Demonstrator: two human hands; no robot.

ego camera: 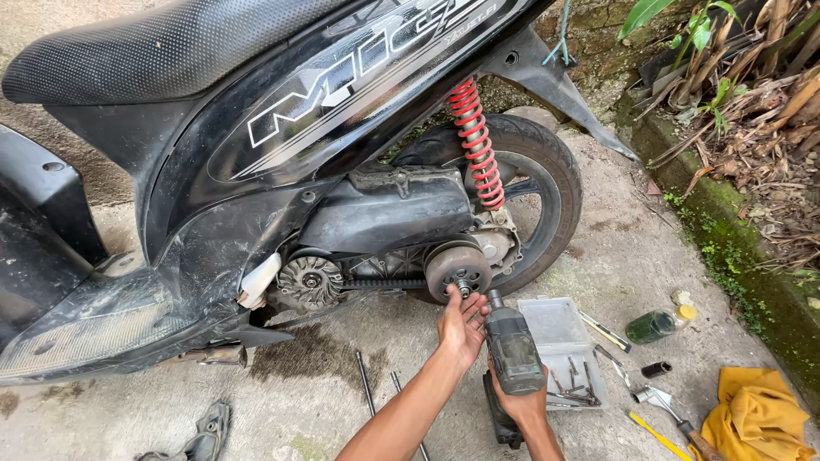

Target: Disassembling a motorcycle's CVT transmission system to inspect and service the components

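left hand (462,324) open, fingertips steadying nut at centre of rear clutch pulley (458,268) on black scooter (256,162); right hand (523,401) closed round grey impact wrench (512,346), nose angled toward pulley. clear parts box (559,329), screwdrivers, yellow rag (756,414) laid near on concrete, within reach.

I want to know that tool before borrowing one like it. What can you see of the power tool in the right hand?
The power tool is a dark grey, worn-looking impact driver with a stubby body. The right hand grips its handle from below, where a black battery base shows. It tilts up and leftward, its nose close to the centre nut of the rear pulley, where the left hand fingers rest.
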